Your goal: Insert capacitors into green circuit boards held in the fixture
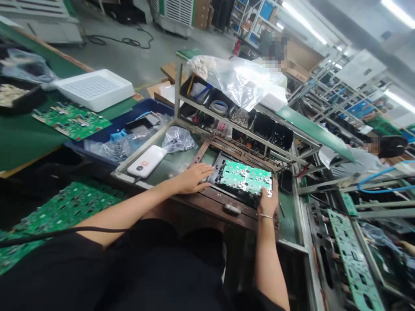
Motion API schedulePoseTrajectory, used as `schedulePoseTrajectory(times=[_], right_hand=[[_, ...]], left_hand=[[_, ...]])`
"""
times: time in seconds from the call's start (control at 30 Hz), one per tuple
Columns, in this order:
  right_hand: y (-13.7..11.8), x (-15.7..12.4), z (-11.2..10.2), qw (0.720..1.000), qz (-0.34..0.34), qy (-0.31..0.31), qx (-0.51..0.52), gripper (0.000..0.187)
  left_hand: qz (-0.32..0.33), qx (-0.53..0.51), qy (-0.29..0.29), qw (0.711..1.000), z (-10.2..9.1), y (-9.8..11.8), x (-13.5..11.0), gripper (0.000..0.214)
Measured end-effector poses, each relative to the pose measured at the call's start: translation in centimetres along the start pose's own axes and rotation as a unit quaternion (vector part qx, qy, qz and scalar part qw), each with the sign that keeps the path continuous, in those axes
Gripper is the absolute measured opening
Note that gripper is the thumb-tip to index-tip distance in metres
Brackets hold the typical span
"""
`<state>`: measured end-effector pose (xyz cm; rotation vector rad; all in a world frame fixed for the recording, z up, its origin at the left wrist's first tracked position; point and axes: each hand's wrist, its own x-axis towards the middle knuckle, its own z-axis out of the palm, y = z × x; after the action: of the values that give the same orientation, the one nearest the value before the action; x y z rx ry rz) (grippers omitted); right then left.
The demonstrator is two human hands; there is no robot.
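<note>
A green circuit board point(247, 176) lies in a black tray-like fixture point(220, 170) within a brown frame point(194, 196) on the bench. My left hand point(196, 178) rests on the left side of this frame, fingers stretched toward the fixture and holding nothing. At the board's right end, my right hand point(268, 202) has its thumb on the board's near corner and its fingers along the edge, partly hidden. A small metal block point(231, 209) sits on the frame's near side, between my hands.
A white phone-like device point(147, 161) and a plastic bag point(179, 139) lie left of the frame. Behind it stands a rack with black parts bins point(262, 125). More boards point(73, 120) and a white tray point(95, 90) are at left. A co-worker point(356, 157) sits at right.
</note>
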<state>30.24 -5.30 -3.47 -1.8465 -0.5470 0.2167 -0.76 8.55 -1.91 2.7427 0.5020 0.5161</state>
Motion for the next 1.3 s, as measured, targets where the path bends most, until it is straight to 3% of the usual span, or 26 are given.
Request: schedulePoseTrajectory(times=[0.13, 0.27, 0.33, 0.4, 0.47, 0.53, 0.6, 0.67, 0.8, 0.87, 0.93, 1.1, 1.2, 1.3], right_hand=[[1.1, 0.3, 1.8, 0.999, 0.027, 0.020, -0.040, 0.058], [1.0, 0.0, 1.5, 0.989, 0.015, 0.018, -0.149, 0.056], [0.4, -0.3, 0.8, 0.959, -0.041, 0.013, -0.279, 0.052], [-0.2, -0.6, 0.0, 0.908, -0.118, 0.000, -0.403, 0.052], [-0.5, -0.8, -0.7, 0.856, -0.179, -0.023, -0.484, 0.058], [-0.5, -0.9, -1.2, 0.823, -0.209, -0.032, -0.527, 0.064], [-0.3, -0.9, -1.5, 0.817, -0.226, -0.015, -0.531, 0.065], [0.1, -0.9, -1.7, 0.830, -0.255, -0.013, -0.496, 0.057], [0.5, -0.9, -1.5, 0.843, -0.314, -0.139, -0.414, 0.032], [0.3, -0.7, -1.3, 0.835, -0.308, -0.200, -0.410, 0.027], [-0.4, 0.1, -0.9, 0.828, -0.294, -0.223, -0.422, 0.024], [-2.9, 4.3, 2.0, 0.810, -0.278, -0.229, -0.463, 0.026], [-3.9, 6.6, 4.6, 0.783, -0.266, -0.268, -0.495, 0.028], [-4.2, 7.4, 6.5, 0.755, -0.262, -0.293, -0.525, 0.028]], left_hand=[[0.008, 0.012, -0.057, 0.998, 1.5, 0.8, 3.3, 0.055], [0.010, 0.049, -0.096, 0.994, 3.2, 1.2, 5.4, 0.057], [0.010, 0.067, -0.099, 0.993, 4.0, 1.2, 5.9, 0.059], [0.010, 0.081, -0.091, 0.992, 4.5, 1.3, 6.1, 0.060], [0.010, 0.092, -0.082, 0.992, 4.7, 1.3, 6.2, 0.062], [0.009, 0.097, -0.082, 0.992, 4.8, 1.3, 6.2, 0.062], [0.005, 0.098, -0.088, 0.991, 4.8, 1.4, 6.2, 0.061], [0.000, 0.098, -0.092, 0.991, 4.8, 1.5, 6.3, 0.061], [-0.007, 0.103, -0.094, 0.990, 4.6, 1.8, 6.6, 0.062], [-0.011, 0.115, -0.089, 0.989, 4.5, 2.2, 7.0, 0.063], [-0.005, 0.128, -0.081, 0.988, 4.6, 2.9, 7.8, 0.062], [0.075, 0.098, -0.108, 0.987, 6.3, 5.1, 11.5, 0.055], [0.069, 0.103, -0.140, 0.982, 7.8, 6.1, 13.5, 0.061], [0.058, 0.110, -0.135, 0.983, 8.5, 6.2, 14.2, 0.065]])
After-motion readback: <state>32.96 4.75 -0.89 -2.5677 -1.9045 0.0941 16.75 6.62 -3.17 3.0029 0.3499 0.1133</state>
